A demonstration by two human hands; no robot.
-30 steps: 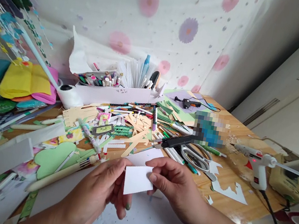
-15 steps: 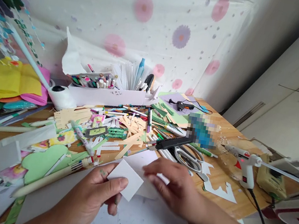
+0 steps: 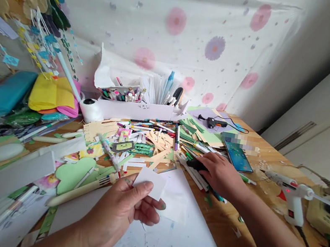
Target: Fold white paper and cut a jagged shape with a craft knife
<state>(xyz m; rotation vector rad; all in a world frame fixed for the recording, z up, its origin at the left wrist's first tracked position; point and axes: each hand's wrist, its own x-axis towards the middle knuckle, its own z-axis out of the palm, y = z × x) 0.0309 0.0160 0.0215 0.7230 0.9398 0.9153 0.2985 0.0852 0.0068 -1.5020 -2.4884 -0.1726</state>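
The left hand's [image 3: 124,210] grip is clamped, thumb over fingers, on a small, plain white square paper card [image 3: 154,180]. At the card's two o'clock, the right hand [image 3: 221,175] curls over a half-hidden dark object [image 3: 195,164]; whether that grip has closed, I cannot tell. Flat tan paper strips [image 3: 161,143] litter twelve o'clock, scalloped light-green paper [image 3: 68,175] nine, a white plastic glue gun [image 3: 294,202] three.

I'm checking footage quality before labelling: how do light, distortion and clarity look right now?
Head view: light is soft, leaving the white card in the left hand nearly featureless; head view: wide-angle stretching shows toward the edges, and the top-right corner falls to black; head view: a pixelated patch hides part of the phone.
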